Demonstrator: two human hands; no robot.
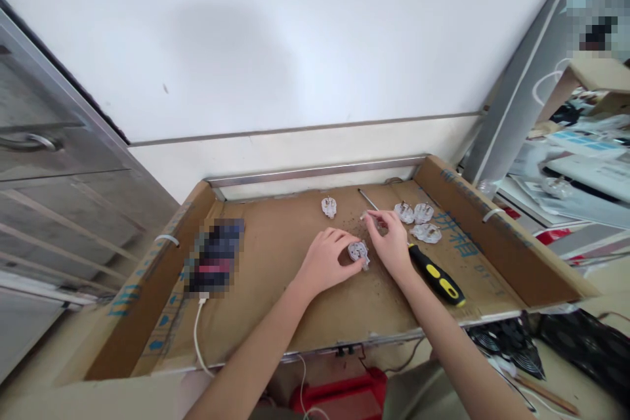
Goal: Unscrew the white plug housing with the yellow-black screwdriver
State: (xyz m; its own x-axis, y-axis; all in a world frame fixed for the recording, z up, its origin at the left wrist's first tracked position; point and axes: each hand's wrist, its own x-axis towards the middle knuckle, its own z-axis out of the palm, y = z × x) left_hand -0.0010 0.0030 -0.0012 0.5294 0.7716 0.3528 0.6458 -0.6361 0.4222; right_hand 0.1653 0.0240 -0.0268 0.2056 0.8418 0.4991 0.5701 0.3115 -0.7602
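Plug housing (358, 252) partly hidden by left hand (325, 261).

This is a small workshop bench. In front of you, a cardboard-lined tray (275, 315) holds white plugs (404, 212) and a screwdriver (437, 275), with a metal cabinet (59, 144) on your left and papers (581, 170) on your right.

Small translucent three-pin plug (359, 253), held in place.
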